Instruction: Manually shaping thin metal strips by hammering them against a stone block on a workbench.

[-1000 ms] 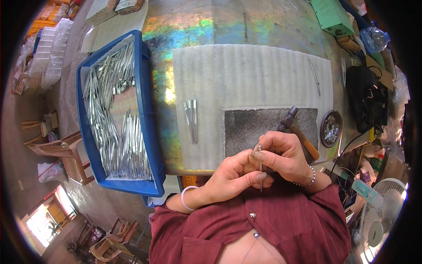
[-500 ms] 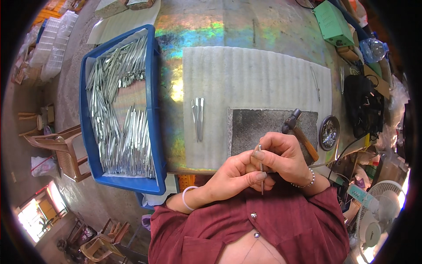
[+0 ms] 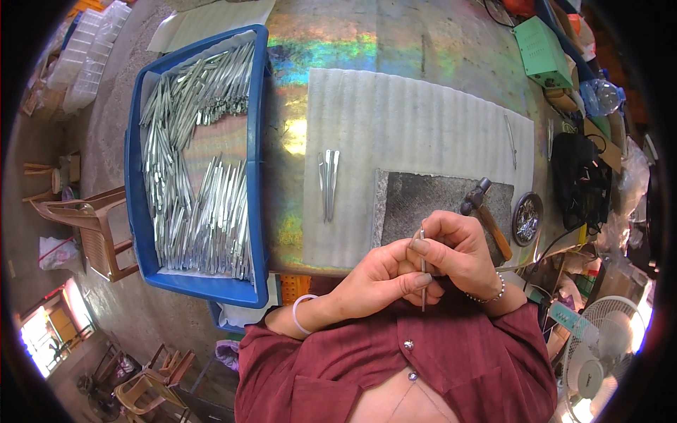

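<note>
Both hands meet in front of my chest around a slim silver metal rod point(image 3: 423, 264), held nearly upright in the picture. My left hand point(image 3: 390, 277) is closed, its thumb and fingers pinching the rod's lower part. Higher up, the thumb and fingers of my right hand point(image 3: 460, 255) are closed on the same rod. Part of the rod is hidden behind the fingers. Just beyond the hands lies a dark rough slab point(image 3: 430, 201). A hammer point(image 3: 491, 229) with a wooden handle rests across its right side.
White foam sheet point(image 3: 416, 106) covers part of the table, with several flat-ended metal pieces point(image 3: 328, 187) on its left. A blue tray point(image 3: 260, 162) of similar pieces stands further left. Right of the slab sits a dark round dish point(image 3: 518, 235) of small shiny parts. A green box point(image 3: 543, 53) stands far right.
The view has shifted slightly, so the tray and table sit a little differently in the picture. Both hands keep the rod in nearly the same grip.
</note>
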